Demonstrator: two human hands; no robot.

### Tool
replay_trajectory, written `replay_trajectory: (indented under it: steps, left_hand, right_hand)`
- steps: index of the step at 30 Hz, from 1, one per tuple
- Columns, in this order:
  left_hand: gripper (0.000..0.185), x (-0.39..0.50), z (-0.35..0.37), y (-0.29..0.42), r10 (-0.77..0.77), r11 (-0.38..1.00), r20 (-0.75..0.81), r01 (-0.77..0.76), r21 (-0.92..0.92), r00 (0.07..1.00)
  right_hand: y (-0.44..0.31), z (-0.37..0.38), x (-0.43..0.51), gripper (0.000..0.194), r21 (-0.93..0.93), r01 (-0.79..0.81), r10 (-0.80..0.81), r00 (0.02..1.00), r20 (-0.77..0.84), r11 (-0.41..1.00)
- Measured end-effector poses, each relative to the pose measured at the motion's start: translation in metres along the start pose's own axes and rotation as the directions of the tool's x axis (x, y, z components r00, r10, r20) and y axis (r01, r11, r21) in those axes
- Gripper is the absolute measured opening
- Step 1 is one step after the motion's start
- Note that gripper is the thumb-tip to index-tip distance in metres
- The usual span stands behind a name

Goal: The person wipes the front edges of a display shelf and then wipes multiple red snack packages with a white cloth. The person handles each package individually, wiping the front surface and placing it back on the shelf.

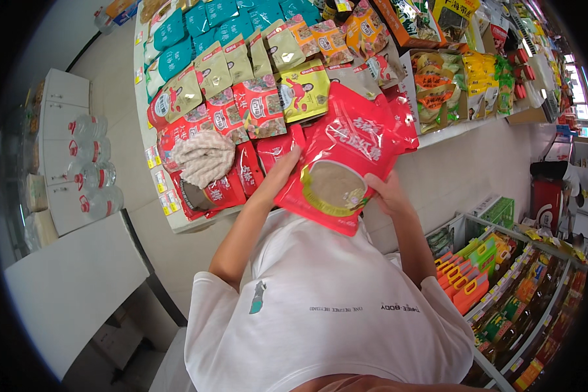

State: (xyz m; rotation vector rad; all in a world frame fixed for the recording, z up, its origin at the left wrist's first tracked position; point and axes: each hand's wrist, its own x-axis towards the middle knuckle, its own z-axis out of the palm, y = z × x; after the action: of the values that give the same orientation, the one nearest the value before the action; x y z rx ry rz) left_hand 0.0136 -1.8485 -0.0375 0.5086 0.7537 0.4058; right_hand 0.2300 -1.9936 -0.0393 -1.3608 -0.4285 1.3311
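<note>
A large red plastic pouch (355,132) of brown granular food, probably sugar, is tilted in front of my chest over the near edge of the display shelf. My right hand (384,188) grips its lower right edge, thumb on the front. At the pouch's left edge is my left hand (285,171), its fingers mostly hidden behind the pouch. A crumpled beige cloth (203,157) rests on red pouches (225,191) to the left of my left hand. Behind the held pouch lie a yellow pouch (304,90) and a red patterned pouch (259,105).
Teal bags (174,34) and gold pouches (220,68) fill the shelf's far left. Boxes of packaged food (433,85) stand to the right. Large water bottles (93,166) are on the left floor beside white cabinets (63,132). A bottle rack (514,294) stands at lower right.
</note>
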Motion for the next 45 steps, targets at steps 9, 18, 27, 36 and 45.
replay_trajectory:
  steps: [9,18,27,36,45]
  left_hand:
    - [0.023,0.12,0.01,-0.071,0.063,-0.353,0.555,-0.501,0.79,0.829]
    - [0.017,0.135,0.01,-0.057,-0.135,-0.592,0.651,-0.588,0.551,0.747]
    - [0.013,0.083,0.017,-0.017,-0.008,-0.477,0.665,-0.587,0.653,0.746]
    - [0.025,0.098,0.011,-0.042,0.125,-0.348,0.656,-0.586,0.732,0.745]
    - [0.037,-0.102,0.051,0.146,0.791,-0.047,0.607,-0.983,0.177,0.072]
  right_hand:
    - [-0.032,-0.067,-0.005,0.023,-0.405,0.169,-0.337,0.857,-0.39,0.898]
    - [0.005,-0.07,0.023,0.022,-0.341,0.125,-0.257,0.889,-0.378,0.932]
    - [0.109,0.001,0.092,0.026,0.109,0.043,0.002,0.922,-0.387,0.993]
    - [0.11,-0.003,0.088,0.038,-0.209,-0.227,0.137,0.918,-0.372,0.951]
    - [0.125,-0.017,0.038,0.03,-0.197,-0.215,0.159,0.951,-0.266,0.957]
